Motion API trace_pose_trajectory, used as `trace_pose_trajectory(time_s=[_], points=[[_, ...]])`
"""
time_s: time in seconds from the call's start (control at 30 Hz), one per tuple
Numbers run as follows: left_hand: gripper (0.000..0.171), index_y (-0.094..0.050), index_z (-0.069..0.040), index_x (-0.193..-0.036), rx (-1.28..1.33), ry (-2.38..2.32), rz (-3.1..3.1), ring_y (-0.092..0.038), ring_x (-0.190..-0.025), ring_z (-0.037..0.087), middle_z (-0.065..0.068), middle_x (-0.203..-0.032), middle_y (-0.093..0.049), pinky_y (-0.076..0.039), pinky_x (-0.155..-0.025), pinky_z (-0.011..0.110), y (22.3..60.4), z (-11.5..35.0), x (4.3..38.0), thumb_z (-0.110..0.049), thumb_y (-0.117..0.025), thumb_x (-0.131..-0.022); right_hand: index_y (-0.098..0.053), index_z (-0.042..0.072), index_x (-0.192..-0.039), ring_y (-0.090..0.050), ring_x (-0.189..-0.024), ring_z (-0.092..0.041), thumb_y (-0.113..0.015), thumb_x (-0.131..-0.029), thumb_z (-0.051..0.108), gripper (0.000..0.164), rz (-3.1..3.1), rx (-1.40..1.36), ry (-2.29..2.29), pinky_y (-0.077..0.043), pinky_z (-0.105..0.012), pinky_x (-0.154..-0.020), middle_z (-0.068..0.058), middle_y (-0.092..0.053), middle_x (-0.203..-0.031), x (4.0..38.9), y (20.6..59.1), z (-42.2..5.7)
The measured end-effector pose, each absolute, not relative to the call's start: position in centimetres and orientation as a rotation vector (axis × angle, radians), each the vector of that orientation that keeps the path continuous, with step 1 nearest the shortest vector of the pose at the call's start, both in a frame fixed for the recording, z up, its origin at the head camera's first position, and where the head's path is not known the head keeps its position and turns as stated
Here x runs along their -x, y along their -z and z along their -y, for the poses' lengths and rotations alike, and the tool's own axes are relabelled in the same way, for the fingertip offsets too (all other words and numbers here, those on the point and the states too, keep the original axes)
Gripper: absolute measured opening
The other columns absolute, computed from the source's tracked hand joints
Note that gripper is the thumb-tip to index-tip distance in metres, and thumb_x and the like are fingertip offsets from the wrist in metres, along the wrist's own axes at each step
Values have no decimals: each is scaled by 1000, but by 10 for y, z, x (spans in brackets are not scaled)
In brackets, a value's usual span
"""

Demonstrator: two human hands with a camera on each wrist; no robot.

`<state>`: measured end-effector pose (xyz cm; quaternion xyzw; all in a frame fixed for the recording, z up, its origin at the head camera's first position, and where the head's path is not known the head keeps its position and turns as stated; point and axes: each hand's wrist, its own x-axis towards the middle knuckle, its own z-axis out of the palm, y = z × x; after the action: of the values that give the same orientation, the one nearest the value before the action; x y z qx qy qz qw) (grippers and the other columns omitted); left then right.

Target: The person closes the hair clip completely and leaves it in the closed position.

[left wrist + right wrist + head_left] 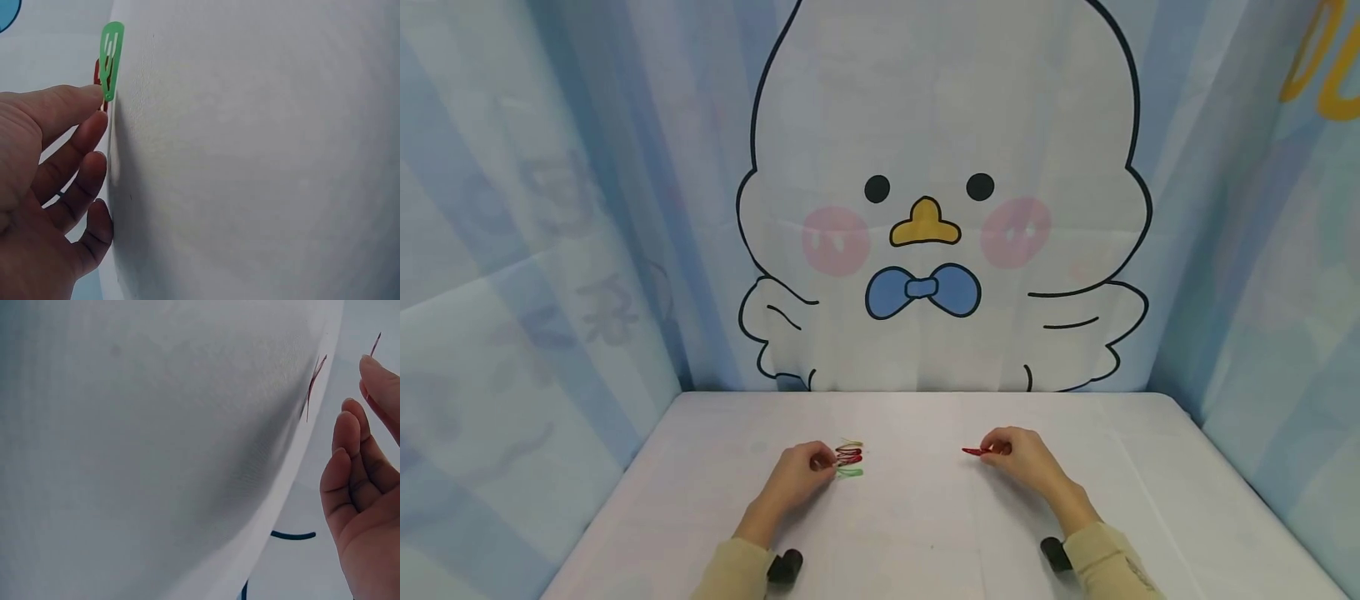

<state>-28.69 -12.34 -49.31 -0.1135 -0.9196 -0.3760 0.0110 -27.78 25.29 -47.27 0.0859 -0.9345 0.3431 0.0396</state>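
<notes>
Several snap hair clips lie in a row on the white table in the head view: yellowish at the far end, red ones between, a green hair clip [112, 59] nearest. My left hand [805, 471] is at their left ends; thumb and forefinger appear to pinch the narrow end of a red hair clip [97, 72] partly hidden behind the green one. My right hand [1026, 458], farther right, pinches a thin red hair clip [375, 344] between thumb and forefinger. Another red hair clip [315, 384] is seen edge-on by the table surface in the right wrist view.
The white tabletop [917, 525] stretches around both hands. Behind it hangs a curtain [940, 108] with a duck-like cartoon, and striped blue cloth [512, 250] encloses the sides. Dark wrist devices [786, 567] sit by both sleeves.
</notes>
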Motion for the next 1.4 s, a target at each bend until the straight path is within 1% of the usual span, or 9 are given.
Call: trace_pose_trajectory(time_s=[0.27, 0.5, 0.7, 0.87, 1.23, 1.4], points=[[11, -69, -10, -92, 400, 1146, 2882, -53, -75, 14, -4, -81, -60, -46, -70, 34, 495, 125, 289, -4, -76, -86, -72, 12, -91, -52, -77, -18, -79, -86, 7, 10, 2920, -247, -1022, -45, -35, -71, 1, -59, -80, 278, 475, -253], [10, -69, -11, -90, 389, 1124, 2926, -53, -75, 14, -3, -81, -59, -46, -72, 35, 496, 123, 290, -6, -77, -87, -71, 12, -90, -52, -76, -17, -81, -85, 8, 11, 2985, -250, -966, -46, -36, -72, 2, -60, -81, 280, 478, -256], [11, -67, -13, -87, 425, 1067, 2965, -52, -75, 15, -3, -81, -57, -45, -71, 35, 495, 122, 294, -9, -76, -89, -70, 11, -88, -51, -73, -16, -80, -84, 6, 12, 2986, -253, -969, -44, -35, -69, 2, -58, -78, 280, 480, -260], [12, -65, -14, -85, 409, 1045, 2996, -51, -76, 15, -3, -81, -56, -45, -72, 36, 495, 122, 293, -8, -76, -90, -71, 11, -89, -50, -73, -17, -81, -84, 6, 12, 3002, -263, -1010, -42, -34, -67, 1, -57, -78, 281, 480, -261], [12, -63, -14, -88, 532, 1149, 2956, -51, -77, 14, -4, -85, -58, -44, -73, 35, 492, 132, 286, -8, -71, -93, -71, 11, -90, -50, -74, -18, -81, -84, 8, 13, 3021, -232, -1034, -42, -34, -67, -1, -55, -79, 281, 479, -262], [9, -63, -13, -91, 529, 1232, 2953, -51, -78, 16, -2, -88, -58, -44, -72, 34, 484, 134, 283, -8, -70, -94, -72, 12, -93, -51, -76, -18, -81, -85, 11, 13, 3040, -217, -1032, -43, -34, -68, -1, -57, -82, 282, 478, -267]])
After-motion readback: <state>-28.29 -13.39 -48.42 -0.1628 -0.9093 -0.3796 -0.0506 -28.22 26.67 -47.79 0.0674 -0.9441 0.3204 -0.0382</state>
